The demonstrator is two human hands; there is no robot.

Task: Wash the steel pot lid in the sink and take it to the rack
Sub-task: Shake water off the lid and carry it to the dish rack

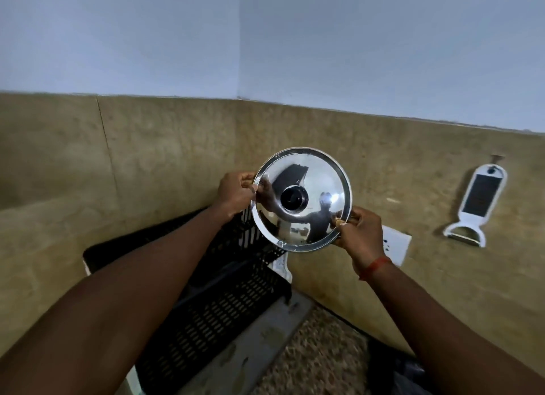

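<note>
We hold the steel lid (314, 174) upright in open air above the black rack (224, 291), near the wall. Our left hand (236, 192) pinches one edge, our right hand (358, 232) the other.

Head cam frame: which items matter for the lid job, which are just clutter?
In the job: round shiny steel pot lid with black knob, held at its rim by left hand and right hand; black slotted plastic rack beneath.
Lying about: white plastic slicer hanging up; white wall socket.
</note>
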